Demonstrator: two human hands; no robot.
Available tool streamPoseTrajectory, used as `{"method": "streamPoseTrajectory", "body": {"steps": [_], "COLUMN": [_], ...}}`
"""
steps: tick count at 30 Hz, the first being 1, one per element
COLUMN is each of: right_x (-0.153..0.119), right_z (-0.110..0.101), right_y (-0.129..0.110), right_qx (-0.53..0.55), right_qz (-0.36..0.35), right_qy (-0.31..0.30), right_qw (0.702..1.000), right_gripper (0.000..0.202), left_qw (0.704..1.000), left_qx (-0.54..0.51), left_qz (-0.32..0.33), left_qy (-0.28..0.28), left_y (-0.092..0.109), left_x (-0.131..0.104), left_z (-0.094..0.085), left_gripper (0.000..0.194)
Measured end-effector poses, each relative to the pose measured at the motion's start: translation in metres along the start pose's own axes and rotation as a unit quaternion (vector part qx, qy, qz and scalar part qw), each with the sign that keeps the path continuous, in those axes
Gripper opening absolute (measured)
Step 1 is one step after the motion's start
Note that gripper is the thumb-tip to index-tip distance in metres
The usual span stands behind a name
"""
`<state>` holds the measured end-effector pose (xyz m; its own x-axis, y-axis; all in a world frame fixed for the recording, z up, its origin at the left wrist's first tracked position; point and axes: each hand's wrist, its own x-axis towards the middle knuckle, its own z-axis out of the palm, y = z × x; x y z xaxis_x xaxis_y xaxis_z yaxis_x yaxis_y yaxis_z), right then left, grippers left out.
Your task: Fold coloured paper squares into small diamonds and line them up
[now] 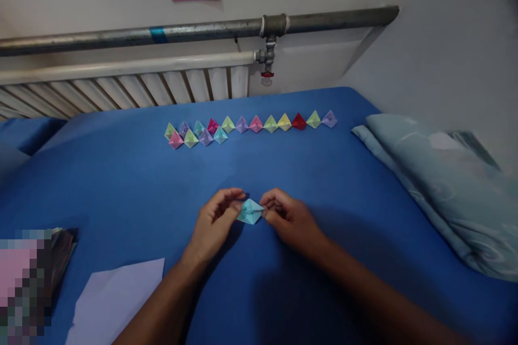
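Note:
Between my two hands is a light-blue folded paper piece (251, 212), diamond-shaped with a crease across its middle. My left hand (216, 218) pinches its left corner between thumb and fingers. Its right corner is gripped by the thumb and curled fingers of my right hand (289, 218). The piece is held just above or on the blue sheet (259, 172); which of the two I cannot tell. Farther back, small folded paper pieces (256, 124) in pink, green, purple, yellow, red and blue stand in a long row, with a shorter row (191, 138) before its left end.
A pale purple paper sheet (117, 302) lies at the front left, beside a partly blurred stack (60, 264). At the right is a folded light-green blanket (441, 188). A radiator (133, 89) and a metal pipe (218, 28) run along the back wall.

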<state>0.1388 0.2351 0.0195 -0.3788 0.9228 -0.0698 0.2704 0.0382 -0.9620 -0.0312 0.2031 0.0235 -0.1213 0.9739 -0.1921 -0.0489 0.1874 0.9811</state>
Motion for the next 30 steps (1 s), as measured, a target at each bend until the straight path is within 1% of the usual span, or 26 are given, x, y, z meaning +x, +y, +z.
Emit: {"method": "streamPoseTrajectory", "body": {"steps": [5, 8, 11, 15, 20, 23, 25, 27, 30], "right_x": [0.0, 0.0, 0.001, 0.001, 0.001, 0.001, 0.001, -0.001, -0.004], "right_z": [0.0, 0.001, 0.001, 0.0, 0.001, 0.002, 0.003, 0.006, 0.012], "right_y": [0.0, 0.001, 0.001, -0.001, -0.001, -0.001, -0.002, -0.003, -0.004], "right_qx": [0.021, 0.036, 0.059, 0.069, 0.067, 0.069, 0.078, 0.081, 0.04], "right_qz": [-0.032, -0.033, -0.022, -0.006, -0.006, -0.007, -0.001, 0.014, 0.039], "right_qy": [-0.044, -0.056, -0.063, -0.066, -0.064, -0.048, -0.03, -0.014, 0.004], "right_qw": [0.998, 0.997, 0.996, 0.995, 0.996, 0.996, 0.996, 0.997, 0.998], "right_gripper": [0.009, 0.01, 0.01, 0.008, 0.006, 0.006, 0.01, 0.017, 0.026], "left_qw": [0.997, 0.994, 0.992, 0.991, 0.991, 0.992, 0.993, 0.995, 0.995], "left_qx": [-0.003, -0.003, 0.006, 0.028, 0.067, 0.084, 0.085, 0.087, 0.101], "left_qz": [-0.032, -0.062, -0.075, -0.068, -0.045, -0.033, -0.022, -0.003, 0.022], "left_qy": [-0.064, -0.092, -0.103, -0.109, -0.102, -0.094, -0.075, -0.045, -0.011], "left_y": [-0.002, -0.001, 0.001, 0.001, -0.001, -0.002, -0.004, -0.006, -0.009], "left_x": [0.0, -0.001, -0.002, -0.002, -0.002, -0.003, -0.003, -0.004, -0.005], "left_z": [-0.002, -0.001, 0.0, -0.001, -0.003, -0.001, 0.0, 0.003, 0.005], "left_gripper": [0.023, 0.025, 0.025, 0.024, 0.023, 0.022, 0.021, 0.019, 0.017]}}
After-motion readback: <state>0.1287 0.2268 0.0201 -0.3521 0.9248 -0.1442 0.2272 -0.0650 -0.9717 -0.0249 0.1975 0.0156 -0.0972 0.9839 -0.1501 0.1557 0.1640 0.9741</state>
